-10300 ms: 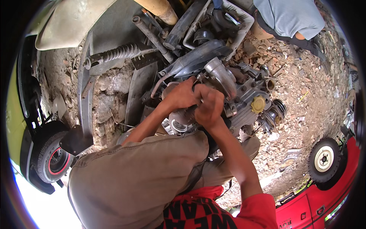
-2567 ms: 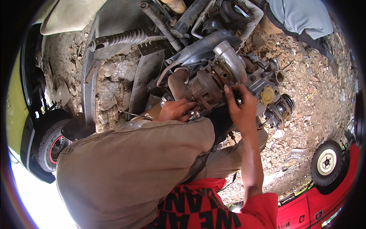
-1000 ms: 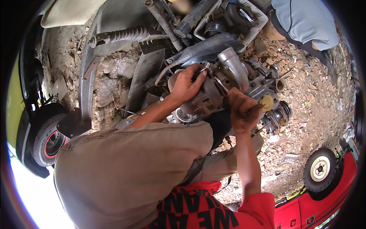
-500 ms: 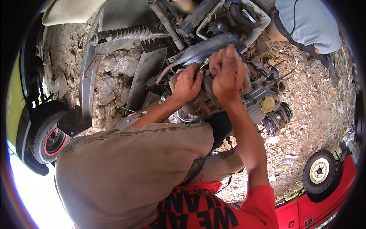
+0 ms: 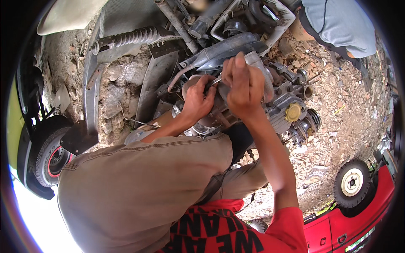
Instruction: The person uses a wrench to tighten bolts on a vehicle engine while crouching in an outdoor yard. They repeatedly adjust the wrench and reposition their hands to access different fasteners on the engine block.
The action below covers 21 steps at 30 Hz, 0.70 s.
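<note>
My left hand is closed around one end of a slim, shiny metal wrench, over the upper left of an engine. Right beside it, my right hand makes a fist at the wrench's other end, its thumb side up. The fingers hide most of the tool, and what it sits on cannot be seen. Below my hands are rusty brown and grey engine parts. A yellow cap sits on the engine's right side, with a pulley beyond it.
Beyond my hands lie a long grey metal part and a white crate of parts. A coil spring shock lies at the upper left. A person in grey clothing is at the upper right. A red vehicle stands lower right.
Both hands have shifted slightly left and nearer to me within a view that has itself moved a little. The wrench end seen beside my right fist is now more covered.
</note>
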{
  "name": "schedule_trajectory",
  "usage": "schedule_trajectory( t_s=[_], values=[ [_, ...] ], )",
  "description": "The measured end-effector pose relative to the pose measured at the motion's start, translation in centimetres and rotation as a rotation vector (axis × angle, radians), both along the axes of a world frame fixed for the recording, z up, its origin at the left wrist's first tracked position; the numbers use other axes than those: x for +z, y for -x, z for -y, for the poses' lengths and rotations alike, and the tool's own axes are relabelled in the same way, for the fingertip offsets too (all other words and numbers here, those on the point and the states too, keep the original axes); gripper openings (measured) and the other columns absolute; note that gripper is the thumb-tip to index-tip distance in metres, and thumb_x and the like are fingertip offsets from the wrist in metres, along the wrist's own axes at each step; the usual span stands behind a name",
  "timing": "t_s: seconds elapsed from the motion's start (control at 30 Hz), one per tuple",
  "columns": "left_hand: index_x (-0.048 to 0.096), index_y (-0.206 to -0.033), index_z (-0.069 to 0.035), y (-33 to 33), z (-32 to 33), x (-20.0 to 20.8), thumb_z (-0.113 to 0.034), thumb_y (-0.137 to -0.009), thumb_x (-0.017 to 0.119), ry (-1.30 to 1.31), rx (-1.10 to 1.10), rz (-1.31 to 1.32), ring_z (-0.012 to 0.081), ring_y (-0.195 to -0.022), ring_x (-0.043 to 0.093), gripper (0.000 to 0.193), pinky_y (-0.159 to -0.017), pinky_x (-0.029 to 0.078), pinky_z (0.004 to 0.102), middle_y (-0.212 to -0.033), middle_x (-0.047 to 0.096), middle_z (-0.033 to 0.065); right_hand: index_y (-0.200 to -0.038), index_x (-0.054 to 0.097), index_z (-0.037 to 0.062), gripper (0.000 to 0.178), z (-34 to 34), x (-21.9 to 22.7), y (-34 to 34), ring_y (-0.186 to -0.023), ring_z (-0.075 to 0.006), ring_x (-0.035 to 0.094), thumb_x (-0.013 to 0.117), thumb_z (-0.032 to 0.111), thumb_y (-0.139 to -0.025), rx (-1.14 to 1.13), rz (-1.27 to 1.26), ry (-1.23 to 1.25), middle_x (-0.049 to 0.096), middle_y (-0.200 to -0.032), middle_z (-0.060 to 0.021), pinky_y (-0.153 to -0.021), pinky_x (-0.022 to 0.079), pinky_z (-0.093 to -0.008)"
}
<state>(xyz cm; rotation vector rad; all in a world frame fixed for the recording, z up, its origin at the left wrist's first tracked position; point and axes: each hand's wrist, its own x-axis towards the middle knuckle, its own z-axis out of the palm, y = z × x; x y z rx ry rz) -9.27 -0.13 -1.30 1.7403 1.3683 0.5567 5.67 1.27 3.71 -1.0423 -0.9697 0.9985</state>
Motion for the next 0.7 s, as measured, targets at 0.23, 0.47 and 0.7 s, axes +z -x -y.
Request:
schedule_trajectory(
  t_s=[0.23, 0.47, 0.7],
  values=[
    [0.061, -0.106, -0.001, -0.1, 0.1, 0.4, -0.010, -0.090, 0.058, 0.053, 0.031, -0.004, 0.0389, -0.073, 0.066, 0.018, -0.067, 0.050, 0.0433, -0.081, 0.066, 0.0233, -0.065, 0.035, 0.0094, 0.054, -3.2, -1.0, -3.5, -0.052, -0.0093, 0.033, 0.041, 0.044, -0.105, -0.186, -0.467, 0.243, 0.040, -0.058, -0.0007, -0.048, 0.025, -0.0262],
    [0.061, -0.105, -0.001, 0.1, -0.3, 0.1, -0.010, -0.089, 0.059, 0.046, 0.014, -0.032, 0.0401, -0.073, 0.066, 0.018, -0.067, 0.050, 0.0439, -0.078, 0.065, 0.0231, -0.064, 0.037, 0.0038, 0.044, -0.2, 0.5, -1.7, -0.049, -0.0117, 0.032, 0.041, 0.019, -0.106, 0.107, -0.214, -0.058, 0.037, -0.056, -0.0022, -0.048, 0.027, -0.0298],
    [0.060, -0.108, -0.002, 0.1, -0.4, 0.3, -0.009, -0.089, 0.058, 0.022, -0.019, -0.032, 0.0418, -0.078, 0.066, 0.020, -0.070, 0.050, 0.0461, -0.085, 0.066, 0.0237, -0.066, 0.050, -0.0032, 0.036, 0.4, 0.9, -2.1, -0.044, -0.0157, 0.042, 0.050, 0.012, -0.099, 0.306, -0.283, 0.060, 0.045, -0.053, -0.0061, -0.046, 0.032, -0.0326]
  ],
)
